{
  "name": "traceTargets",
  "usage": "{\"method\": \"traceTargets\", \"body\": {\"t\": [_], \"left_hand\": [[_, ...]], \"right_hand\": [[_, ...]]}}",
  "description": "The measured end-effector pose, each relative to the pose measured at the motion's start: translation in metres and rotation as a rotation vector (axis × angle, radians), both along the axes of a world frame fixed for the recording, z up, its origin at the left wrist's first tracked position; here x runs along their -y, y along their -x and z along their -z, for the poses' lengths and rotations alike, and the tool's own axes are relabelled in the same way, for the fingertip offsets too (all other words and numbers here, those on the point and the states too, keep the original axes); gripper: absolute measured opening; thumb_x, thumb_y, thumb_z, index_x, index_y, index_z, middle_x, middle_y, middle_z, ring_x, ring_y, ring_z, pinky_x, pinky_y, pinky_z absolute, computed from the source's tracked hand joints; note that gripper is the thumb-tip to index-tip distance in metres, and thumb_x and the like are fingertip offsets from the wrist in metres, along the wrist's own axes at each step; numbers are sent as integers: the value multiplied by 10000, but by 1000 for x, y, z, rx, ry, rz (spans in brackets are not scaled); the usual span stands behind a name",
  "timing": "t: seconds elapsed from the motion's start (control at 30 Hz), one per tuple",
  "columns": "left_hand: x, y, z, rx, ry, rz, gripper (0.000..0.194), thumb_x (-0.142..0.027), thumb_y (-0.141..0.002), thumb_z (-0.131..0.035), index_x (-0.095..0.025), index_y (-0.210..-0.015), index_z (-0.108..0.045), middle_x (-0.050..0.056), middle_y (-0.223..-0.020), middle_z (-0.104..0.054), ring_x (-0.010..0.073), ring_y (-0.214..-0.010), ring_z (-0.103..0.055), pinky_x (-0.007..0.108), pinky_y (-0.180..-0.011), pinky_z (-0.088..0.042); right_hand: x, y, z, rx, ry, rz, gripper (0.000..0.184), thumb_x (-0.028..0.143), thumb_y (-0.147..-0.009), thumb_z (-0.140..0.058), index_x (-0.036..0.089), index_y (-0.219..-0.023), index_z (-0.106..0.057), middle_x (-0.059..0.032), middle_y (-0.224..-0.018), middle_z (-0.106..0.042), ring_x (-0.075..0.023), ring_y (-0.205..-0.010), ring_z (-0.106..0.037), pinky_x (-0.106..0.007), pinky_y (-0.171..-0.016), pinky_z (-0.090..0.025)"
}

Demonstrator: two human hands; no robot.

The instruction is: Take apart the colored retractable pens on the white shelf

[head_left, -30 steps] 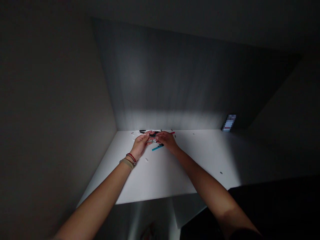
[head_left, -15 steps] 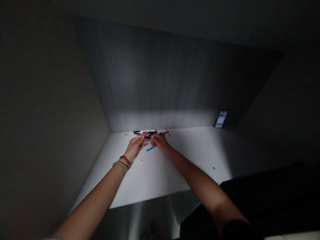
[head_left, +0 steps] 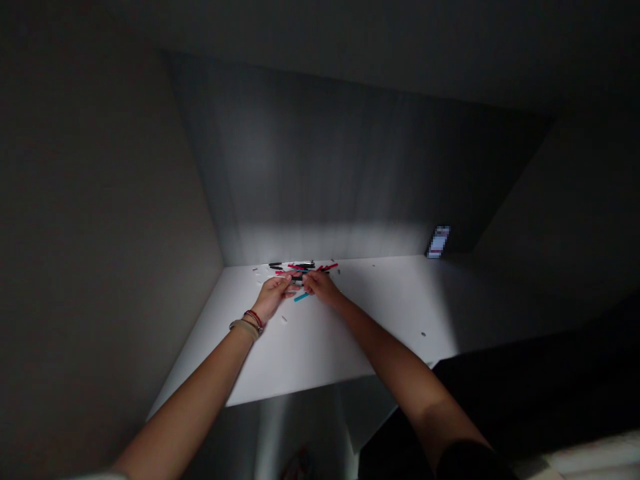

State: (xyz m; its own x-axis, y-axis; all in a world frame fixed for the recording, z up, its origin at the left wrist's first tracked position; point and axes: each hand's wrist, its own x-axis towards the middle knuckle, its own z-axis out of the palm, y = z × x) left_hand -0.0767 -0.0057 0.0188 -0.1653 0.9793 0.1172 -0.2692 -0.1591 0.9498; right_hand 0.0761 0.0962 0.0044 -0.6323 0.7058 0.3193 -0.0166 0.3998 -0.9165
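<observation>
A heap of short red, black and blue sticks (head_left: pixel 300 268) lies at the back of a white table (head_left: pixel 320 333), close to the wall. My left hand (head_left: pixel 273 293) and my right hand (head_left: pixel 320 287) meet just in front of the heap, fingers curled and pinched on a small dark piece (head_left: pixel 297 280) held between them. A blue stick (head_left: pixel 301 297) lies on the table under my right hand. My left wrist wears red and tan bands (head_left: pixel 250 322).
The table stands in a dim corner, with a wall on the left and a grey wall behind. A small blurred card (head_left: pixel 439 241) leans at the back right. Tiny bits lie scattered on the table, one dark speck (head_left: pixel 423 334) at the right. A dark surface fills the lower right.
Both hands have drawn slightly nearer to me from the heap and pinched together; more red sticks show behind them. The view shifted a little.
</observation>
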Motion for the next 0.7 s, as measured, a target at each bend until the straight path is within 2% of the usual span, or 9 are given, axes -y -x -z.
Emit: {"method": "traceTargets", "body": {"t": [0.07, 0.33, 0.5, 0.7], "left_hand": [[3, -2, -3, 16, -1, 12, 513, -492, -729, -779, -122, -1079, -715, 113, -921, -736, 149, -736, -685, 227, -644, -502], [4, -3, -1, 9, -40, 38, 544, -502, -717, -784, -121, -1098, -709, 138, -1036, -719, 157, -736, -685, 242, -637, -511], [7, -7, -1, -46, -62, 71, 539, -491, -751, -762, -121, -1137, -698, 146, -1039, -722, 162, -756, -680, 221, -601, -489], [12, -11, -2, -50, -49, 29, 562, -508, -719, -780, -122, -1118, -693, 139, -994, -736, 184, -767, -700, 225, -582, -489]], "right_hand": [[5, 0, -2, 2, -34, 31, 488, 642, -850, -501, 176, -710, -544, 32, -556, -548, -79, -466, -482, -204, -449, -409], [31, -4, -14, 48, -124, 209, 534, 625, -909, -410, 198, -599, -495, 41, -477, -471, -89, -458, -448, -203, -484, -380], [44, -10, -14, 46, -13, 267, 554, 651, -904, -387, 209, -584, -479, 45, -433, -451, -97, -410, -431, -208, -450, -359], [47, -15, -14, -14, 104, 199, 509, 637, -883, -446, 203, -627, -507, 46, -424, -457, -92, -347, -386, -217, -370, -301]]}}
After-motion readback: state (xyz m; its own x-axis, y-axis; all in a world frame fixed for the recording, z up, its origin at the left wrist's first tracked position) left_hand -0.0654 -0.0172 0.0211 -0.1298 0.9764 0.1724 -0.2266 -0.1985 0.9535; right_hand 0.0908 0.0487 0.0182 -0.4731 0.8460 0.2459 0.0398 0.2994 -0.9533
